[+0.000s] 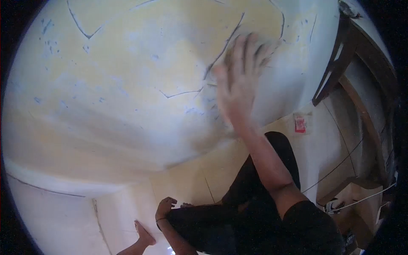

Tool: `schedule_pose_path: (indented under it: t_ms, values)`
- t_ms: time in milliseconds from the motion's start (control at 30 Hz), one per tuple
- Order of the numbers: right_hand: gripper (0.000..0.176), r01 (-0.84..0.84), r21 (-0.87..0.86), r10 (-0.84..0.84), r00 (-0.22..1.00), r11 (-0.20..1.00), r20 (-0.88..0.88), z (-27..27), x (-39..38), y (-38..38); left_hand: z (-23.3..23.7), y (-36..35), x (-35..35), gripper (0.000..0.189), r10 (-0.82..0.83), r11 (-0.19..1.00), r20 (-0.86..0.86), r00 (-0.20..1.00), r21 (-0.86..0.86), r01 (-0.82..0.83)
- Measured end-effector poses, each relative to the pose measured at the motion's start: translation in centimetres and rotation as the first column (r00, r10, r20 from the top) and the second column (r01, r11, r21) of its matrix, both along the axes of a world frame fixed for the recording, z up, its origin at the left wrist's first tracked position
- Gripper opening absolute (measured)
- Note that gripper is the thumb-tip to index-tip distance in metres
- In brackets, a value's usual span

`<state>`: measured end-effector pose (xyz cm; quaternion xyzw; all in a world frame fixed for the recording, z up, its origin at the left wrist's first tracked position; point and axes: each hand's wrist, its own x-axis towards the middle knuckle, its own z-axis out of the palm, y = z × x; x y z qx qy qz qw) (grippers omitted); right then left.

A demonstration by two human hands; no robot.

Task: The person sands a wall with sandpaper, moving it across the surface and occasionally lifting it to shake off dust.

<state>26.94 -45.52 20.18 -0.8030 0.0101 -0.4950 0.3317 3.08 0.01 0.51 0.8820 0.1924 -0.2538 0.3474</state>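
My right hand (241, 74) lies flat on the wall (127, 76), its fingers stretched out and smeared by motion. A thin, darker shape shows around the fingers; whether it is a sheet or a shadow I cannot tell. Dark grooved cracks (225, 46) run through the yellowish and white patches beside my thumb. Low in the view, my left hand (165, 207) rests by my bent knee in dark trousers, its fingers loosely bent and apart with nothing visible in them. A thin dark band circles that wrist.
A red and white packet (300, 124) lies on the tiled floor (187, 180). Dark wooden furniture (340, 59) stands at the right, above an open cardboard box (357, 195) with a pale cord across it. A bare foot (145, 234) is at the lower left.
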Motion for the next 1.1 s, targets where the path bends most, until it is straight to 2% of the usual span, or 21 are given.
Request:
schedule_pose_path:
  t_ms: [67, 167, 200, 233, 267, 333, 400, 433, 533, 633, 700, 733, 767, 800, 900, 967, 1000, 1067, 1100]
  values:
    - [0.072, 0.072, 0.076, -0.081, 0.988, 0.995, 0.129, 1.0, 1.1, -1.5, -3.2, 3.3, -0.8, 0.032, -0.255, 0.963, -0.001, 0.967, 0.089, 0.254]
    - [0.07, -0.121, -0.08, 0.118, 0.992, 0.989, -0.039, -5.1, -1.8, 3.9, -0.7, 0.4, 1.0, 0.033, 0.11, 0.992, -0.075, 0.991, -0.06, -0.114]
    - [0.069, -0.174, -0.156, 0.164, 0.984, 0.972, -0.075, -7.4, -2.3, 5.2, 0.1, -0.6, 1.2, 0.033, 0.133, 0.989, -0.068, 0.989, -0.051, -0.137]
    - [0.069, -0.224, -0.217, 0.201, 0.972, 0.95, -0.122, -7.3, -2.9, 5.9, 0.9, -1.3, 1.3, 0.033, 0.152, 0.988, -0.071, 0.986, -0.03, -0.154]
    - [0.069, -0.147, -0.156, 0.141, 0.989, 0.977, -0.053, -6.9, -2.1, 5.3, 1.5, -1.3, 1.5, 0.033, 0.168, 0.986, -0.075, 0.983, -0.006, -0.169]
    - [0.07, -0.026, -0.044, 0.028, 0.999, 0.999, 0.031, -0.9, -1.0, 1.2, 0.4, 0.0, -0.3, 0.033, 0.081, 0.997, -0.075, 0.994, 0.028, -0.079]
    - [0.07, 0.025, 0.064, -0.033, 0.992, 0.998, 0.125, 1.2, 0.7, -1.5, -0.3, 0.3, -0.5, 0.033, -0.008, 0.996, -0.064, 0.998, 0.087, 0.014]
    - [0.07, 0.048, 0.118, -0.068, 0.983, 0.992, 0.173, 1.7, 1.0, -2.1, -0.4, 0.3, -0.2, 0.034, 0.036, 0.997, -0.121, 0.992, 0.073, -0.027]
    - [0.067, -0.029, -0.129, 0.016, 0.995, 0.991, -0.1, -5.1, -1.0, 3.3, 0.2, -0.7, 1.3, 0.034, 0.134, 0.991, -0.139, 0.981, 0.007, -0.134]
    - [0.068, -0.143, -0.191, 0.117, 0.983, 0.971, -0.142, -5.2, -2.5, 4.0, 1.2, -0.9, 1.6, 0.034, 0.178, 0.981, -0.071, 0.981, -0.066, -0.183]
    - [0.072, -0.008, 0.003, 0.008, 0.999, 1.0, 0.049, -1.4, -0.3, 0.9, 0.4, -0.4, 0.7, 0.033, 0.086, 0.995, -0.025, 0.996, -0.049, -0.088]
    - [0.073, 0.029, 0.047, -0.032, 0.997, 0.998, 0.068, -0.5, 0.4, -0.1, 0.3, -0.7, -0.1, 0.033, 0.045, 0.998, -0.008, 0.999, -0.047, -0.045]
    - [0.074, 0.078, 0.085, -0.088, 0.99, 0.993, 0.114, 0.9, 1.6, -1.2, 0.4, -0.7, 0.0, 0.033, 0.06, 0.997, -0.12, 0.991, 0.064, -0.053]
    - [0.075, 0.125, 0.125, -0.144, 0.977, 0.984, 0.157, 1.6, 1.9, -1.8, 0.3, -0.6, 0.1, 0.033, 0.062, 0.997, -0.125, 0.99, 0.046, -0.057]
    - [0.071, -0.045, -0.133, 0.031, 0.994, 0.99, -0.109, -5.6, -0.9, 3.9, 0.3, -1.1, 1.6, 0.033, 0.114, 0.993, -0.095, 0.989, -0.013, -0.116]
    - [0.07, -0.159, -0.183, 0.137, 0.982, 0.97, -0.126, -6.5, -2.3, 4.6, 1.9, -2.1, 1.7, 0.033, 0.203, 0.978, -0.083, 0.976, -0.035, -0.207]
    - [0.069, -0.213, -0.196, 0.186, 0.972, 0.957, -0.147, -7.0, -2.6, 4.9, 2.1, -1.9, 2.0, 0.032, 0.142, 0.989, -0.022, 0.99, -0.045, -0.143]
    - [0.069, -0.047, -0.095, 0.047, 0.999, 0.994, -0.002, -0.8, -1.3, 1.5, 1.9, -1.6, 0.2, 0.031, 0.039, 0.997, 0.068, 0.997, -0.068, -0.035]
    - [0.069, -0.03, 0.025, 0.028, 0.995, 0.999, 0.091, 1.1, 0.0, -0.6, 1.8, -1.8, 0.0, 0.031, 0.095, 0.995, 0.003, 0.995, -0.038, -0.095]
